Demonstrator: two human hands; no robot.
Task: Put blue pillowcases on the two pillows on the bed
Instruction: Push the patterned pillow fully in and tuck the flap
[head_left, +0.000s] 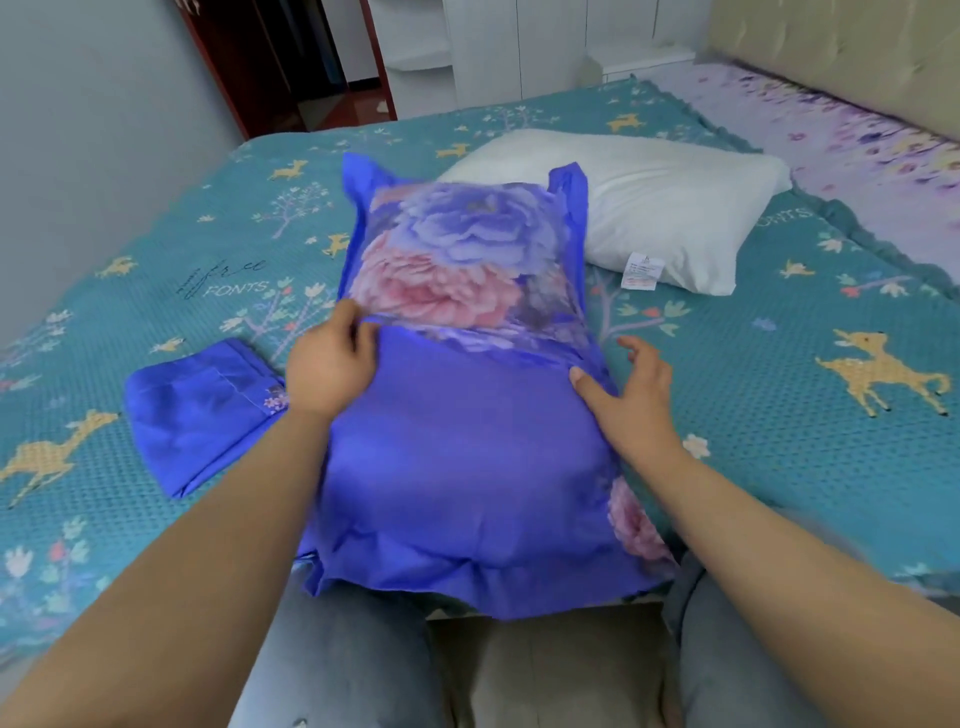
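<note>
Now the first pillow sits inside its floral blue pillowcase at the bed's near edge, and the flap should be tucked flat and even. Left hand pinches the flap's edge; right hand lies spread against the case's side. Bare white pillow and folded second pillowcase wait nearby.

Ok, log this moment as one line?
left hand: pinches case flap | right hand: flat on cased pillow | bare pillow: behind | spare case: folded, left
</note>
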